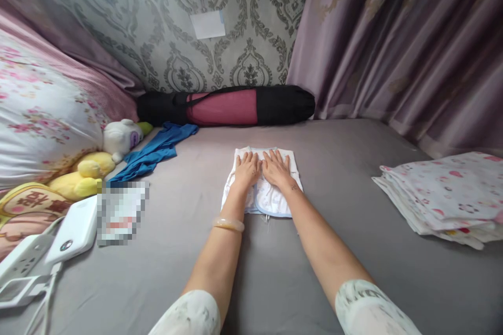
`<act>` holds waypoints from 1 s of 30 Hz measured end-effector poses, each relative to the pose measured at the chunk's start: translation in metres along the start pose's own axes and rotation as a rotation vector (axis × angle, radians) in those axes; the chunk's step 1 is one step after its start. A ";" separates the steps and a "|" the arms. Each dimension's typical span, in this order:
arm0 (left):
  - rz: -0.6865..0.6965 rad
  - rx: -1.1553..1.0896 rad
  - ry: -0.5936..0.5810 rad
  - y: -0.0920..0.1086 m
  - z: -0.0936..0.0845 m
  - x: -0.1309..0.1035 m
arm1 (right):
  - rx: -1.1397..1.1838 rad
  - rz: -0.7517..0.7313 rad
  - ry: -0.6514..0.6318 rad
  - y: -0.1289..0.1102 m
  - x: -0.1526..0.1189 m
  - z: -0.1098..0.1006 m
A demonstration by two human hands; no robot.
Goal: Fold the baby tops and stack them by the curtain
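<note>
A small white garment [275,201] with pale blue edging lies folded on the grey bed sheet [314,282]. Its lower edge shows a curved blue trim and a few thin strings; what kind of garment it is I cannot make out. Flat on its left half rests my left hand [247,168], fingers stretched forward. My right hand [275,167] lies on the right half, fingers spread and palm down. The two hands are side by side, thumbs close together, and cover much of the cloth's upper part.
On the right sits a stack of folded printed cloths [448,193]. A black and red long bag [223,107] lies along the wall. To the left are a blue cloth [153,154], plush toys [121,138], a white power bank [74,230] and a power strip [25,261] with cables.
</note>
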State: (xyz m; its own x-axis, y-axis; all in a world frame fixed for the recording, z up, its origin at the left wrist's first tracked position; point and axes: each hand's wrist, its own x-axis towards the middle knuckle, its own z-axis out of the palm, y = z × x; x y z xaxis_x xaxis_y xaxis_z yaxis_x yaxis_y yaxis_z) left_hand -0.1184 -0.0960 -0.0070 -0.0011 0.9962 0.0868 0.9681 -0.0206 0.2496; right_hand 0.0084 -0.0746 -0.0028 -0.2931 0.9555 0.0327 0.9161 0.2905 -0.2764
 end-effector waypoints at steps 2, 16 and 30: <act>-0.006 -0.009 -0.033 0.000 0.004 0.000 | -0.014 -0.001 -0.002 -0.001 -0.001 0.003; 0.141 -0.016 -0.069 -0.015 -0.019 -0.025 | -0.001 -0.092 -0.057 0.002 -0.033 -0.016; 0.241 0.050 -0.150 -0.019 -0.011 -0.098 | -0.079 -0.210 -0.125 -0.011 -0.092 -0.002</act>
State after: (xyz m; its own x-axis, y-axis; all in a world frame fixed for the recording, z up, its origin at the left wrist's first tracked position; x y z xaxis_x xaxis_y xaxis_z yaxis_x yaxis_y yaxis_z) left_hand -0.1393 -0.1945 -0.0097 0.2643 0.9644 -0.0071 0.9471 -0.2581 0.1905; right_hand 0.0262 -0.1654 -0.0007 -0.5061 0.8616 -0.0390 0.8488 0.4895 -0.1999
